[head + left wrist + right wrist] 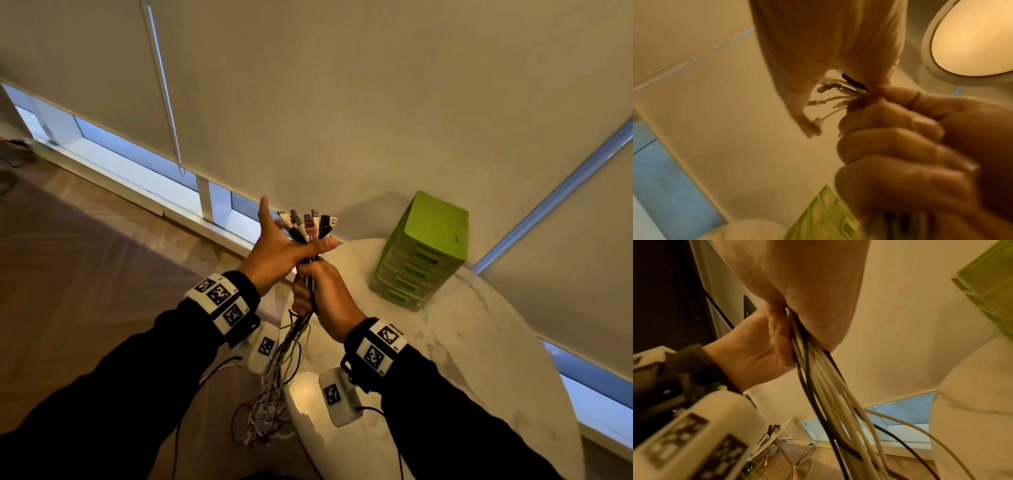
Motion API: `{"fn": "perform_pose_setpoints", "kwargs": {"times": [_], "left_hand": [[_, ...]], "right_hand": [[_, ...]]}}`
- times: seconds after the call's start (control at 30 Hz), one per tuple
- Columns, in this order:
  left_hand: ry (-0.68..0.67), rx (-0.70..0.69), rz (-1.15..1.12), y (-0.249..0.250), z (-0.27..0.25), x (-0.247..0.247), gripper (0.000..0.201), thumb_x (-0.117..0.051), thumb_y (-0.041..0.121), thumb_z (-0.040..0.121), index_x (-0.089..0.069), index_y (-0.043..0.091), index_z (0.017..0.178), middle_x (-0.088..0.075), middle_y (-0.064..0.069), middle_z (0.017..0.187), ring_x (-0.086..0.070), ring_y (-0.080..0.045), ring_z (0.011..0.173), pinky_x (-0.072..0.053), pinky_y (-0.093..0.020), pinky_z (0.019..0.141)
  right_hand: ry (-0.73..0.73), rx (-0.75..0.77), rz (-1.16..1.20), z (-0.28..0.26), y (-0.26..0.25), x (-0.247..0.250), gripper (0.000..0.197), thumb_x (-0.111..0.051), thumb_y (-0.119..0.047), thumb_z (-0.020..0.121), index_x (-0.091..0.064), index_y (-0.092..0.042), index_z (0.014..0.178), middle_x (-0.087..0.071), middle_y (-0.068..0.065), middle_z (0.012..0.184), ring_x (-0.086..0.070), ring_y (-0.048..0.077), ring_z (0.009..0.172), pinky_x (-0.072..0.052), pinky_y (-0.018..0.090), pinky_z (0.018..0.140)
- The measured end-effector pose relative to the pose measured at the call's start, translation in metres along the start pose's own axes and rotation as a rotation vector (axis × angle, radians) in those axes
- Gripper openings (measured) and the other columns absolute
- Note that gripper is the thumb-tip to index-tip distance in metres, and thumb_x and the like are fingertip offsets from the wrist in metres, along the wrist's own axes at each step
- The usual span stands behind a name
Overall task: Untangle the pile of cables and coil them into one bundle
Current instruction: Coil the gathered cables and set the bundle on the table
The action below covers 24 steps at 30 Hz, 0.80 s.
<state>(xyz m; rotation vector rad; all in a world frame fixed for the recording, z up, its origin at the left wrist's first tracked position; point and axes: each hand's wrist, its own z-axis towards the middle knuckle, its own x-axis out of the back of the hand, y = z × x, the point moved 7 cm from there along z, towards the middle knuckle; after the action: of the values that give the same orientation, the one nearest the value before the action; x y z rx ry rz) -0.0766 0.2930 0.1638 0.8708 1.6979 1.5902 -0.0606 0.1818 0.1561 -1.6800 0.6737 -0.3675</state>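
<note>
A bundle of black and white cables stands upright in the air over the table edge, its plug ends fanned out at the top. My left hand lies flat against the bundle just below the plugs, fingers straight, thumb stretched across the front. Below it, my right hand grips the cables in a fist. The loose lengths hang down past the table to a tangle near the floor. The left wrist view shows the plugs behind my straight left fingers. In the right wrist view the cables stream from my right fist.
A green plastic drawer unit stands at the back of the round white marble table. Closed roller blinds and low windows lie behind. Wooden floor spreads to the left. A round ceiling light is lit overhead.
</note>
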Motion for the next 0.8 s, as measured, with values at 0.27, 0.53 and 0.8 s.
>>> {"fn": "perform_pose_setpoints", "kwargs": {"times": [0.27,0.53,0.8], "left_hand": [[-0.155,-0.346,0.167,0.036,-0.010,-0.024,0.049,-0.073,0.001,0.083,-0.044,0.017,0.119,-0.063,0.001,0.114,-0.067,-0.017,0.102,-0.055,-0.029,0.087],[-0.218,-0.459,0.356,0.053,-0.020,-0.031,0.043,-0.077,0.004,0.082,-0.049,0.017,0.111,-0.064,0.002,0.109,-0.067,-0.011,0.096,-0.057,-0.034,0.084],[-0.135,-0.339,-0.052,-0.008,-0.035,-0.030,0.113,-0.080,0.034,0.080,0.003,0.043,0.155,0.009,0.029,0.161,-0.022,-0.004,0.151,-0.034,-0.037,0.116]], "right_hand": [[-0.085,0.107,-0.158,-0.012,-0.007,0.011,0.027,-0.042,-0.010,0.083,-0.066,-0.002,0.092,-0.072,0.012,0.086,-0.069,0.030,0.082,-0.058,0.046,0.087],[-0.090,-0.036,-0.254,-0.010,0.005,0.014,0.016,-0.040,-0.013,0.094,-0.042,-0.012,0.078,-0.037,0.002,0.054,-0.027,0.015,0.046,-0.023,0.029,0.048],[0.103,-0.017,0.103,-0.016,-0.008,0.051,0.028,-0.039,-0.018,0.094,-0.034,-0.021,0.067,-0.021,-0.005,0.056,-0.015,0.010,0.047,-0.018,0.022,0.043]]}}
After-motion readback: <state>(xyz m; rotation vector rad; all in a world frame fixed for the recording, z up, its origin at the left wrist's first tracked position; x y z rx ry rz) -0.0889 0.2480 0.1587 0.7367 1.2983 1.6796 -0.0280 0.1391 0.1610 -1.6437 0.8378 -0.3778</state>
